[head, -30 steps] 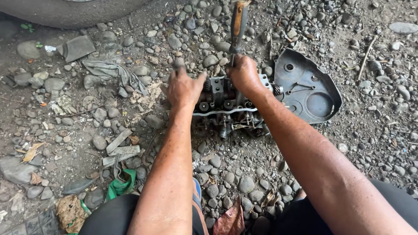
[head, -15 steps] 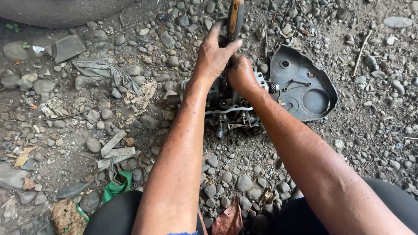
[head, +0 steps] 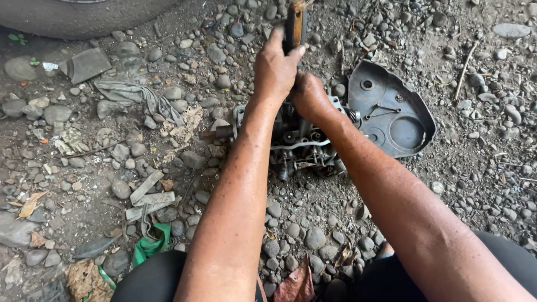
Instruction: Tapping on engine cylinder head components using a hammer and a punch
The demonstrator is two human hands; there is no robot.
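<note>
A grimy metal engine part [head: 296, 146] lies on the gravel in the middle of the head view. A brown wooden tool handle [head: 294, 25] stands upright over it, its lower end hidden behind my hands. My left hand [head: 276, 66] is wrapped around the handle high up. My right hand [head: 311, 98] grips lower, just above the engine part; what it holds is hidden under the fingers. A dark metal engine cover [head: 391, 109] lies flat just to the right of the part.
Loose stones and dirt cover the ground. A grey rag [head: 134, 95] lies to the left, flat metal strips [head: 146, 196] and a green scrap [head: 148, 246] nearer me. A tyre edge [head: 84, 17] curves along the top left. My knees fill the bottom edge.
My left hand left the engine part's left side, rose and closed around the wooden handle. My right hand slid down the handle toward the part.
</note>
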